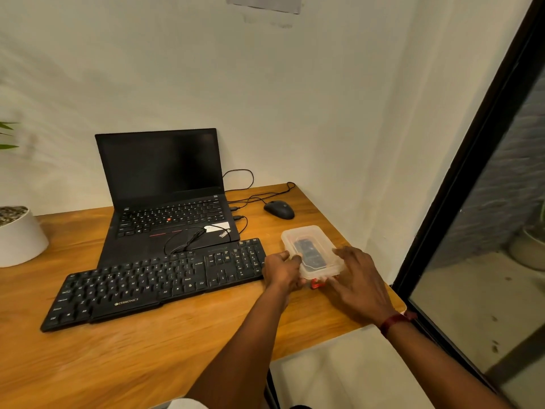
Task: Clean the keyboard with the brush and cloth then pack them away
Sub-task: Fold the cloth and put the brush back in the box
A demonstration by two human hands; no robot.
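Observation:
A black external keyboard [159, 278] lies on the wooden desk [147, 349] in front of a laptop. To its right sits a clear plastic box [309, 240] with its lid on; a dark item shows through the lid and a bit of red [315, 284] peeks out at its near edge. My left hand [281, 271] grips the box's left side. Against its right near side rests my right hand [358, 278], fingers spread. Brush and cloth cannot be told apart inside the box.
An open black laptop [168, 196] stands behind the keyboard, a cable looped on its palm rest. A black mouse [278, 209] lies behind the box. A white plant pot [17, 234] is at the far left. The desk's right edge meets a dark-framed glass pane [472, 202].

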